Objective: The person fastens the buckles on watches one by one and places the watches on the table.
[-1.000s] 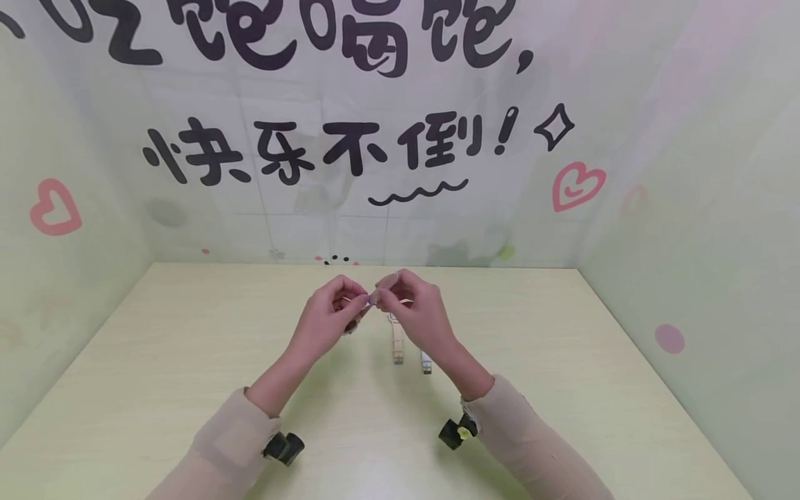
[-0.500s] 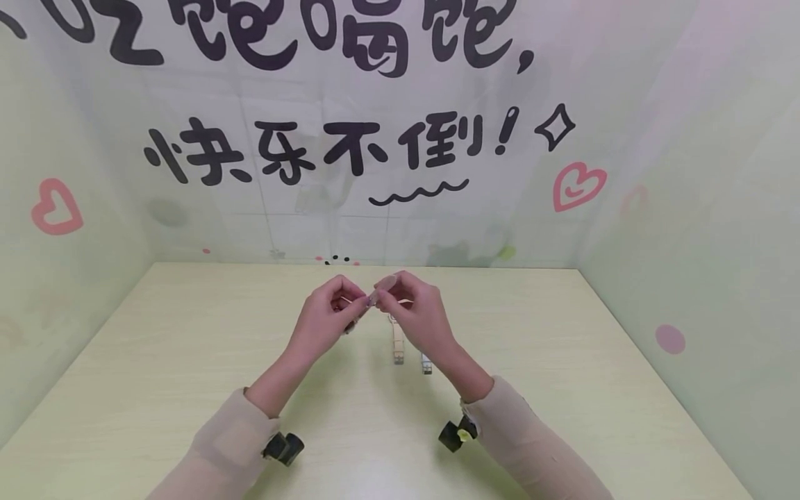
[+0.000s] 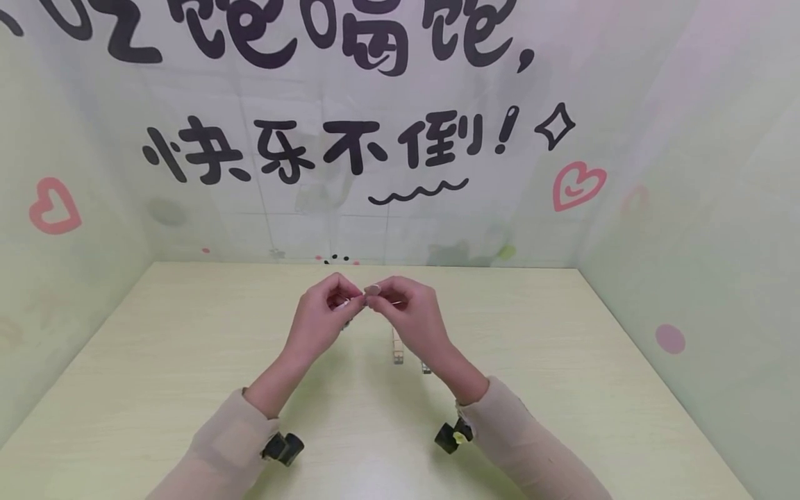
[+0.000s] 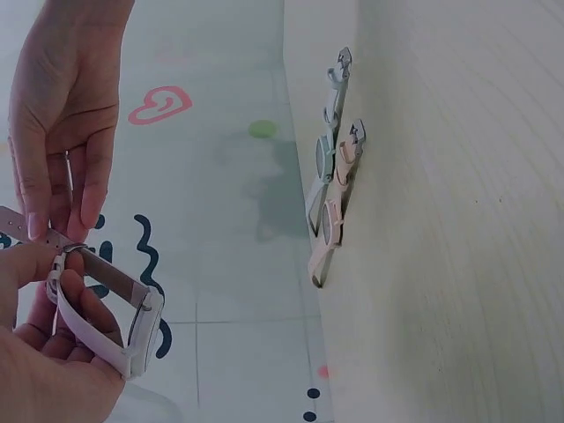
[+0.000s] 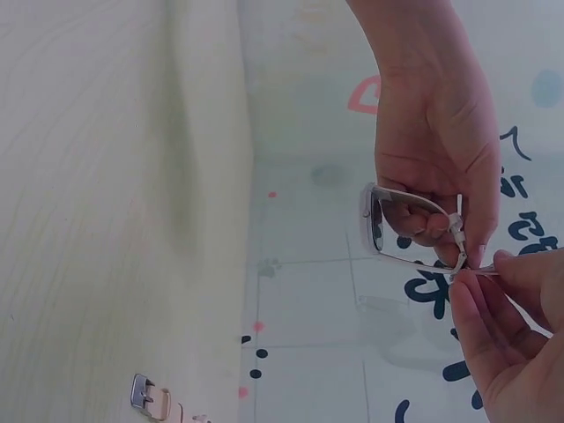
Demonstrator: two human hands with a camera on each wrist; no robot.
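A pale wristwatch [image 4: 97, 344] is held up between both hands, its strap bent round into a loop with the square case [image 4: 144, 328] at the far end. My left hand [image 3: 320, 316] grips the strap by its buckle [image 5: 461, 261], thumb on top and fingers curled beneath. Opposite it, my right hand [image 3: 415, 312] pinches the holed strap end [image 4: 13, 222], which passes through the buckle. In the head view the fingers hide most of the watch. Both hands are raised above the table, fingertips close together.
Two more watches lie on the table [image 3: 187, 361] below the hands: a peach-strapped watch [image 4: 331, 220] and a whitish watch [image 4: 323, 160] beside it. The right forearm partly covers them in the head view. A printed cloth wall [image 3: 281, 229] stands behind the table.
The right hand has tilted and shifted slightly left toward the left hand, bringing the strap end closer in. The left hand stays nearly still, and the watches on the table are unmoved.
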